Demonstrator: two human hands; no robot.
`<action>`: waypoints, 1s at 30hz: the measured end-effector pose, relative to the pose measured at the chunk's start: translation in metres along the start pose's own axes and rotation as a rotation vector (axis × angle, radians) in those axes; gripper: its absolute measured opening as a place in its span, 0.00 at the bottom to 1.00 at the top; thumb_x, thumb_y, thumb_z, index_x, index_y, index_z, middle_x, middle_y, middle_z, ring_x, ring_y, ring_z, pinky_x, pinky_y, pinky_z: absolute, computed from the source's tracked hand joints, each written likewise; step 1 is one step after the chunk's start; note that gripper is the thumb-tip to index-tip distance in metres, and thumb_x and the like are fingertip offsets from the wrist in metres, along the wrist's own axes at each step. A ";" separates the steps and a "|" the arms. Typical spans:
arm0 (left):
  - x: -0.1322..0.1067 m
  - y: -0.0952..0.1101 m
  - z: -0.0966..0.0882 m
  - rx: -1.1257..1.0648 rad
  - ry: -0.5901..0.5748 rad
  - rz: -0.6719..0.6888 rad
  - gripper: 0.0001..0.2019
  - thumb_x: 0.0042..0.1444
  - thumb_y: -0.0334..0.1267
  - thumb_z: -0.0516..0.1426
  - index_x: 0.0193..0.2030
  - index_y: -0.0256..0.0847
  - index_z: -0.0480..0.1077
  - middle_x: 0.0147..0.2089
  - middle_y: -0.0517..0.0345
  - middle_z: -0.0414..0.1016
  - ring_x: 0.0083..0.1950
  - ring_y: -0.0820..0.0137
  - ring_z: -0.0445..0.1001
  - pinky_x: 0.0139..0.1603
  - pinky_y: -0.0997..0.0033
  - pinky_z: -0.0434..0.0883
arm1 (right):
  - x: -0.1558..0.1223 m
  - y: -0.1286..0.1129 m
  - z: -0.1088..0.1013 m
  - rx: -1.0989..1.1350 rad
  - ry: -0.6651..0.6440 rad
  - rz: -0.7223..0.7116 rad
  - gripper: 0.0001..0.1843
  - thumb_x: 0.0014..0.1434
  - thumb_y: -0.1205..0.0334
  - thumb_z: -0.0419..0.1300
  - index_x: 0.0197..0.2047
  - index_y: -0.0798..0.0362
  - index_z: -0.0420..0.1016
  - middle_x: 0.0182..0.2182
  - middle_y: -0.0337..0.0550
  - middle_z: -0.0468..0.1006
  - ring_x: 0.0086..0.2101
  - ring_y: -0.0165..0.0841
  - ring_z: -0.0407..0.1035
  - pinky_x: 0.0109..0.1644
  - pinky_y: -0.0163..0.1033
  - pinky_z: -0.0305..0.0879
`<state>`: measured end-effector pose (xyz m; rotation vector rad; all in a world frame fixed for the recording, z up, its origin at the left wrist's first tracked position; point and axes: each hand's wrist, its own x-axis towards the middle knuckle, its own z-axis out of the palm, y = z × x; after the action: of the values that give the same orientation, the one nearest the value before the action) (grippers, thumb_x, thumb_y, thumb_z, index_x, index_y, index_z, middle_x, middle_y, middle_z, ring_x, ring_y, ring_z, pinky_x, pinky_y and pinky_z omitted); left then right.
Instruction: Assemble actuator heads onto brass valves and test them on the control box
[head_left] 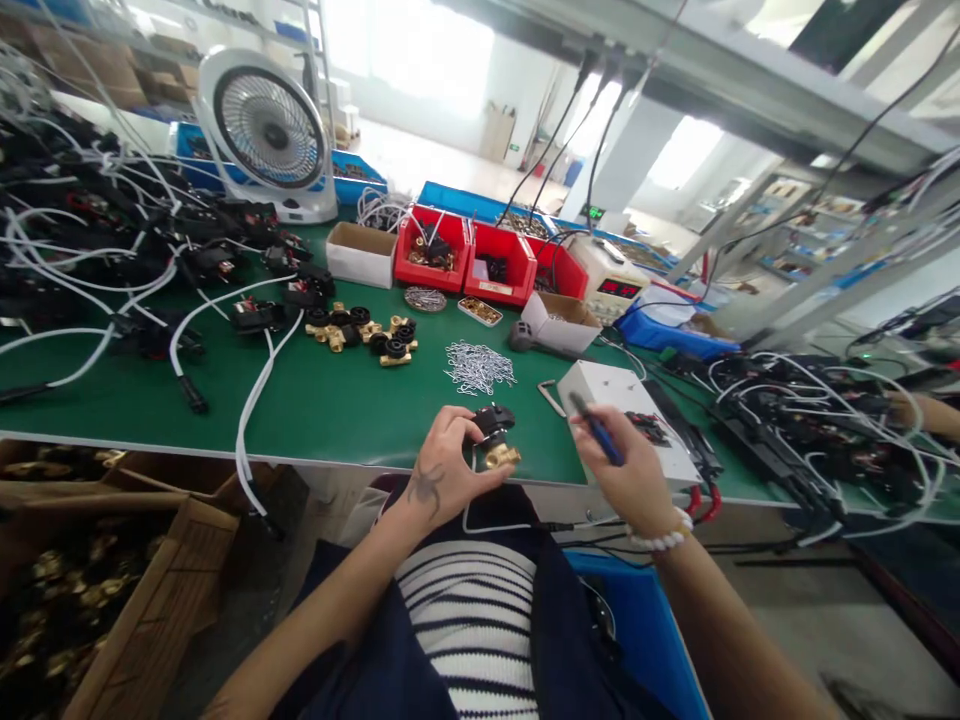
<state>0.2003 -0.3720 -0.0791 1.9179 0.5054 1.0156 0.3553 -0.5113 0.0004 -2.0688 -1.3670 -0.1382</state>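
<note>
Near the table's front edge, my left hand (448, 462) grips a brass valve (502, 456) with a black housing (493, 418) on top. A white cable hangs from it toward my lap. My right hand (631, 470) is closed around a slim blue and dark hand tool (598, 430), apart from the valve; motion blur hides its exact kind. That hand is beside a white box (600, 385) carrying small black parts. Beyond the valve lies a pile of small silver wire clips (480, 367).
Brass valves with black caps (364, 330) lie left of the clips. Behind stand red bins (433, 248), a small clip dish (424, 299) and a fan (270, 130). Cabled black units (135, 240) crowd the left; more (817, 430) lie right, near another person's hand (907, 410).
</note>
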 end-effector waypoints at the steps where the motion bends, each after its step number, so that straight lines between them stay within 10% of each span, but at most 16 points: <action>1: 0.000 0.000 0.000 0.002 0.001 0.000 0.19 0.42 0.38 0.71 0.34 0.42 0.65 0.49 0.50 0.69 0.51 0.59 0.73 0.54 0.52 0.74 | 0.000 0.001 0.001 -0.004 0.069 0.024 0.08 0.60 0.62 0.53 0.42 0.51 0.71 0.28 0.40 0.74 0.27 0.34 0.68 0.32 0.38 0.65; 7: 0.000 0.000 -0.002 0.016 0.004 -0.005 0.19 0.41 0.38 0.71 0.33 0.42 0.65 0.48 0.51 0.69 0.52 0.59 0.73 0.53 0.52 0.75 | 0.005 0.004 0.005 -0.222 -0.293 -0.052 0.15 0.51 0.73 0.56 0.41 0.51 0.73 0.32 0.42 0.75 0.30 0.35 0.70 0.34 0.37 0.64; 12: 0.000 -0.001 -0.003 0.015 -0.005 -0.006 0.19 0.42 0.40 0.71 0.33 0.42 0.65 0.48 0.50 0.69 0.51 0.59 0.73 0.52 0.53 0.76 | 0.008 0.003 0.001 -0.070 0.076 -0.005 0.09 0.62 0.63 0.51 0.44 0.51 0.69 0.32 0.42 0.74 0.29 0.35 0.68 0.35 0.39 0.66; 17: 0.001 -0.002 -0.003 0.010 -0.012 0.005 0.19 0.41 0.40 0.71 0.33 0.41 0.65 0.48 0.50 0.69 0.51 0.58 0.74 0.51 0.53 0.76 | 0.012 0.001 0.010 -0.198 -0.282 -0.091 0.12 0.51 0.72 0.56 0.39 0.51 0.73 0.29 0.42 0.74 0.28 0.35 0.68 0.33 0.38 0.62; 23: 0.001 -0.001 -0.005 0.009 -0.021 0.005 0.18 0.43 0.40 0.70 0.33 0.42 0.65 0.48 0.50 0.69 0.51 0.59 0.74 0.50 0.54 0.76 | 0.017 -0.003 0.004 -0.094 0.043 -0.022 0.11 0.59 0.66 0.53 0.45 0.52 0.70 0.31 0.41 0.74 0.29 0.34 0.68 0.35 0.38 0.63; 28: 0.000 -0.003 -0.004 0.010 -0.017 0.022 0.19 0.42 0.39 0.71 0.33 0.41 0.65 0.48 0.49 0.69 0.52 0.57 0.73 0.52 0.51 0.75 | 0.018 -0.002 0.001 -0.330 -0.387 -0.088 0.13 0.52 0.74 0.56 0.40 0.52 0.73 0.32 0.44 0.76 0.30 0.35 0.69 0.34 0.37 0.60; 30: 0.000 -0.004 -0.004 0.009 -0.017 0.027 0.19 0.43 0.40 0.70 0.33 0.41 0.65 0.49 0.49 0.68 0.53 0.57 0.73 0.52 0.51 0.75 | 0.019 -0.001 -0.002 -0.271 -0.299 -0.112 0.12 0.54 0.73 0.55 0.41 0.51 0.72 0.31 0.43 0.75 0.30 0.34 0.68 0.34 0.37 0.61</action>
<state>0.1969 -0.3683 -0.0813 1.9443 0.4765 1.0148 0.3632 -0.4973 0.0107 -2.3059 -1.7259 -0.0659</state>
